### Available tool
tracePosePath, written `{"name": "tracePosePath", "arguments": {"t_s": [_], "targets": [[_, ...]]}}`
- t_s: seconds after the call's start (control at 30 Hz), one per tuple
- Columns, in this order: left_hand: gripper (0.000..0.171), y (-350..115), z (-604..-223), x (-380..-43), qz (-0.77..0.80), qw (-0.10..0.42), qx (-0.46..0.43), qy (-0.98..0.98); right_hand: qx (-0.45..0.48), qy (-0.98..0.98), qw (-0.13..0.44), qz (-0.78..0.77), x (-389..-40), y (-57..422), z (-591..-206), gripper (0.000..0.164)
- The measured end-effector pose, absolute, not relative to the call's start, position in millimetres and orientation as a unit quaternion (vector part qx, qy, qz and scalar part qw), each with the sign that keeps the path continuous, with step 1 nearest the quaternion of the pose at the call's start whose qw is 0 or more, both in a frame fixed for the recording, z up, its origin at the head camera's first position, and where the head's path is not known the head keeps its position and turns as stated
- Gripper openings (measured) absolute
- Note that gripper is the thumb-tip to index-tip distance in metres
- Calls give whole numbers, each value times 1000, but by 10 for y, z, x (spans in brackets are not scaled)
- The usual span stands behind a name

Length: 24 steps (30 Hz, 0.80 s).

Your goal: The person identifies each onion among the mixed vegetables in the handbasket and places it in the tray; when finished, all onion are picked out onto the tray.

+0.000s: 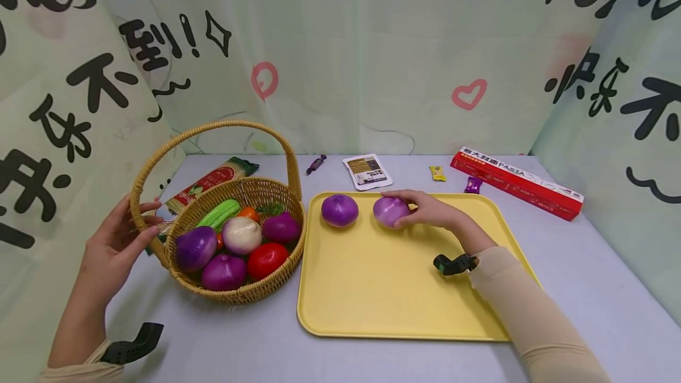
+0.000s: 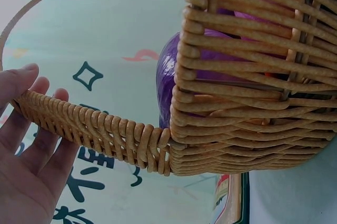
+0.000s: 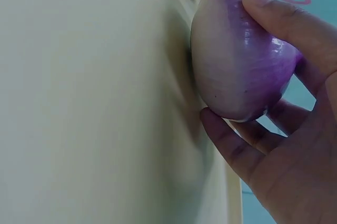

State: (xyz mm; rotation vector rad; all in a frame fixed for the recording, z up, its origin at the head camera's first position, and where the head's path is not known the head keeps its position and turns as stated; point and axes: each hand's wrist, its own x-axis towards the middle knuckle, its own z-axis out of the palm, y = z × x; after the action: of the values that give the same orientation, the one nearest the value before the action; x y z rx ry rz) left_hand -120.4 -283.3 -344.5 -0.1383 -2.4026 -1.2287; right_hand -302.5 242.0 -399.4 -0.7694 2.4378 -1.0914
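Observation:
My left hand (image 1: pixel 114 241) holds the arched handle (image 1: pixel 139 205) of a wicker basket (image 1: pixel 250 294) at its left side, thumb in front and fingers behind. In the basket lie purple onions (image 1: pixel 224 272), a whitish onion (image 1: pixel 242 236), a red tomato (image 1: pixel 268 261) and a ribbed green vegetable (image 1: pixel 219 214). Over the yellow tray (image 1: pixel 393 306), near its back edge, my right hand (image 1: pixel 431 211) grips a purple-and-white onion (image 3: pixel 237 56) between thumb and fingers. Just left of it, another purple onion (image 1: pixel 339 210) sits on the tray.
Behind the basket lies a red-and-green food packet (image 1: pixel 204 185). Along the table's back are a dark wrapped candy (image 1: pixel 316 164), a white pouch (image 1: pixel 367 171), a yellow packet (image 1: pixel 438 173), a purple candy (image 1: pixel 473 185) and a long red pasta box (image 1: pixel 516 183). Printed curtains (image 1: pixel 362 64) enclose the table.

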Motion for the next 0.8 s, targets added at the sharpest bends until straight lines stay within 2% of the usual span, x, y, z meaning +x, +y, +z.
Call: {"name": "tracePosePath", "arguments": {"t_s": [0.4, 0.63, 0.8], "targets": [[67, -2845, -3459, -1210, -445, 217, -51, -867, -254, 858, 197, -401, -2978, 2452, -3940, 76], [67, -2842, -3454, -1207, -442, 217, -49, -869, -282, 856, 159, -404, -3009, 2368, -3708, 72], [66, -2835, -3449, -1204, -443, 219, -51, -868, -302, 851, 156, -400, -3021, 2202, -3536, 72]]}}
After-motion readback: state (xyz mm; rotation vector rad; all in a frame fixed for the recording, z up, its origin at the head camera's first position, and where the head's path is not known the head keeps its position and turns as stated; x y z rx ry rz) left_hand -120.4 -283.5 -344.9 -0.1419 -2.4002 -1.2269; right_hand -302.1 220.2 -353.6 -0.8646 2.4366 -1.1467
